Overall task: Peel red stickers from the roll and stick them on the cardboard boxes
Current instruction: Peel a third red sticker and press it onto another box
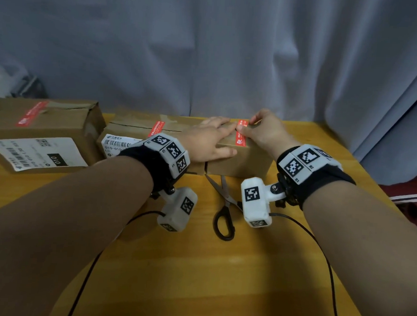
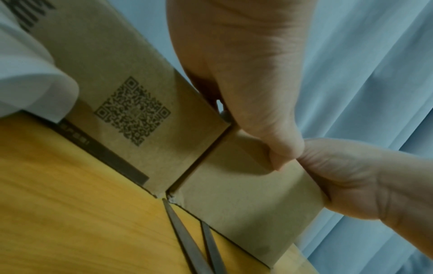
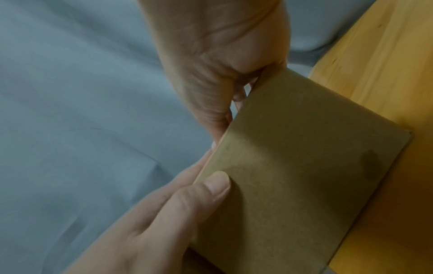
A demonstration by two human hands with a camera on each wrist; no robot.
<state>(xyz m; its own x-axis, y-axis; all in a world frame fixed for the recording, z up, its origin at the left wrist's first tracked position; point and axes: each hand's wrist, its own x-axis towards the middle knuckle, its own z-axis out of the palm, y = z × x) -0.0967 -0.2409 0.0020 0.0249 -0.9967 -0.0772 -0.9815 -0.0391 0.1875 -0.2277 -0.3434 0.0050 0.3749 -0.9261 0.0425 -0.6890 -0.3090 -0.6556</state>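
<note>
Sticking is in hand: a red sticker (image 1: 240, 133) is pressed onto the right-hand cardboard box (image 1: 241, 160) by the right hand (image 1: 265, 133), fingers pinching it, while the left hand (image 1: 209, 139), fingers straight, steadies the box. Smoothing flat is judged next.

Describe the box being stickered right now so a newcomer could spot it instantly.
On the yellow wooden table, three cardboard boxes line the back edge by the curtain. It is the rightmost box, just behind the scissors. Unlike the others, it shows no white shipping label, and both hands rest on its top.
</note>
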